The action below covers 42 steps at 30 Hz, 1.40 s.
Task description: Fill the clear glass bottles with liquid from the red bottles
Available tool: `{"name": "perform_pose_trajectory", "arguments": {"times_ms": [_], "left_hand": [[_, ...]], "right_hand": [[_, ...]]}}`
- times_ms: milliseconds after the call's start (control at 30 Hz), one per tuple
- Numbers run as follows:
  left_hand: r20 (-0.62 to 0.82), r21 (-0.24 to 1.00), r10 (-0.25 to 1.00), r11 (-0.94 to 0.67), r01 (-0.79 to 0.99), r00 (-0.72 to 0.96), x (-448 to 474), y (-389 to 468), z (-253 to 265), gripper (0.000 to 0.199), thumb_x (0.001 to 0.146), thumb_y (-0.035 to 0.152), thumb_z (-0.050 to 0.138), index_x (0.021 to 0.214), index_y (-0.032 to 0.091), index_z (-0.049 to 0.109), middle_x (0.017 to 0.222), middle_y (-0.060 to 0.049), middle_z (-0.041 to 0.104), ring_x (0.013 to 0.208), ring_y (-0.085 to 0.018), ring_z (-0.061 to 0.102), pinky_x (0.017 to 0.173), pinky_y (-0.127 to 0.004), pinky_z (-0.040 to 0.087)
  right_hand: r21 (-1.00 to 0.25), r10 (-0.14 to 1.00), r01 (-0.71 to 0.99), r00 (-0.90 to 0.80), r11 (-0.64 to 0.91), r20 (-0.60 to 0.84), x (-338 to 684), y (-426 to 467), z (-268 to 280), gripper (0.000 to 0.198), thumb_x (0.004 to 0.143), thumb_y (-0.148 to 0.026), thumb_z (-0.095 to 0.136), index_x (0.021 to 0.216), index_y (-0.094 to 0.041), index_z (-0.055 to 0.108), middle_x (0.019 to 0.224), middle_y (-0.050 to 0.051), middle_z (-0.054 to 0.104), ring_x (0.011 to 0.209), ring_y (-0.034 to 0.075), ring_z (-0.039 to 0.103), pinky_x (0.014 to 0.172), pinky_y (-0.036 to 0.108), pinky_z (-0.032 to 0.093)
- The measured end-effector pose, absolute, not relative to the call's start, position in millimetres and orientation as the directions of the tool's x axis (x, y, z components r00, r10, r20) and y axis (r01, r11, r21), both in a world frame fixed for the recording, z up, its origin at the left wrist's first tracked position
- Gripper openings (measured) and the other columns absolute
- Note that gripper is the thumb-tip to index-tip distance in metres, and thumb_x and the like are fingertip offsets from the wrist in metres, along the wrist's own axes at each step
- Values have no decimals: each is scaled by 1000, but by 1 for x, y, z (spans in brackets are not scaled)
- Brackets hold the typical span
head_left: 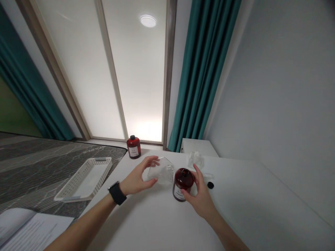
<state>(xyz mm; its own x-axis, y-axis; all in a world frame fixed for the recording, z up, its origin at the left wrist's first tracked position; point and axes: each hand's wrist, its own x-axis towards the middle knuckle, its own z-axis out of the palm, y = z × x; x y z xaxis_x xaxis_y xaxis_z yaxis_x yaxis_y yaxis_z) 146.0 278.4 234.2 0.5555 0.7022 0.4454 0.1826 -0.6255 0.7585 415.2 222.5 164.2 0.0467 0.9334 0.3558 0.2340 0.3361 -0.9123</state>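
My left hand (138,176), with a black watch at its wrist, curves its thumb and fingers around one end of a clear glass bottle (162,174). The glass is see-through, so its exact outline is hard to make out. A dark red bottle (183,179) with a white label stands upright on the table; no cap shows on its top. Thumb at the front and fingers at the far side, my right hand (200,193) grips it. To the right of that hand lies a small round black cap (210,185).
Behind my right hand sits a clear, crumpled-looking object (195,159). Another red bottle (133,147) with a black cap stands at the far left corner of the white table (157,223). A white basket (62,195) and an open book (44,226) are at the left.
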Motion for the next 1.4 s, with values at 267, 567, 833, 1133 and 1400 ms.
{"name": "perform_pose_trajectory", "arguments": {"times_ms": [267,567,833,1133,1400], "left_hand": [[373,750,653,-630,200,659,146,291,271,59,83,24,70,137,26,47,135,-11,50,117,-29,54,105,-54,45],[384,906,762,-419,-56,521,153,283,231,51,87,31,70,133,26,46,126,-10,51,120,-28,51,106,-55,42],[414,910,774,-353,-218,479,149,273,173,58,87,34,72,134,32,38,126,-8,47,125,-29,45,110,-54,37],[380,921,718,-353,-165,584,143,265,175,62,87,40,70,137,27,36,124,-10,45,122,-29,44,109,-53,36],[466,857,723,-512,-56,510,155,247,186,59,90,50,62,138,25,37,124,-12,45,108,-28,54,99,-46,44]], "right_hand": [[-906,934,293,92,306,346,405,212,168,96,70,-25,77,150,-28,24,131,10,55,120,29,56,108,52,38],[-866,919,340,10,367,394,425,208,164,79,86,-29,60,152,-27,17,139,12,51,125,26,53,108,49,39],[-548,914,833,166,71,371,511,227,154,36,83,-32,51,115,-16,55,96,11,60,91,26,60,88,43,48],[-478,946,878,176,-25,274,518,236,144,13,74,-28,61,84,-20,59,78,5,63,76,24,60,73,36,45],[-548,929,819,52,170,367,487,215,204,16,87,-33,51,98,-21,54,77,1,56,71,19,57,67,31,48]]}}
